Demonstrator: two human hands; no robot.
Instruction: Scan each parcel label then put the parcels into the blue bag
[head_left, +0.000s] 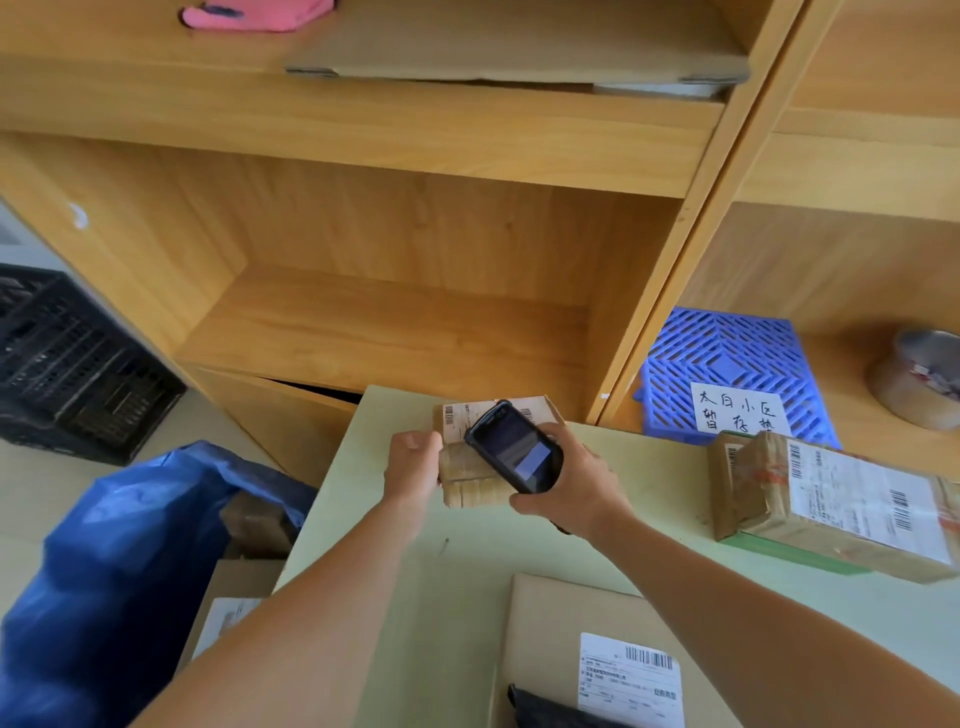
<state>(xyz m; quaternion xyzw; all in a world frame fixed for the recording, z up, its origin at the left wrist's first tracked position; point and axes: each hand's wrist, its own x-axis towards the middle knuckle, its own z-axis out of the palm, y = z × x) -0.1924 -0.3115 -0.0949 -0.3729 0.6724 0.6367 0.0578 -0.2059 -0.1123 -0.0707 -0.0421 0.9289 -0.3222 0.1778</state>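
The left hand (415, 465) grips the small brown cardboard parcel (470, 467) steady on the pale green table (447, 571), label up, so the black handheld scanner (514, 447) clasped in the right hand (569, 483) just above the parcel can read it.

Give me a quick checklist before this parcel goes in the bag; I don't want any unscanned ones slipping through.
1. Scanner over the label: ok, the right hand holds it above the parcel.
2. Scan registered: cannot tell, the screen is too blurred to read.
3. Grip on parcel: ok, the left hand holds its left side on the table.
4. Blue bag open: ok, its mouth gapes left of the table with a parcel already inside.
5. Parcels left to scan: not ok, more boxes lie on the right and one near box in front.
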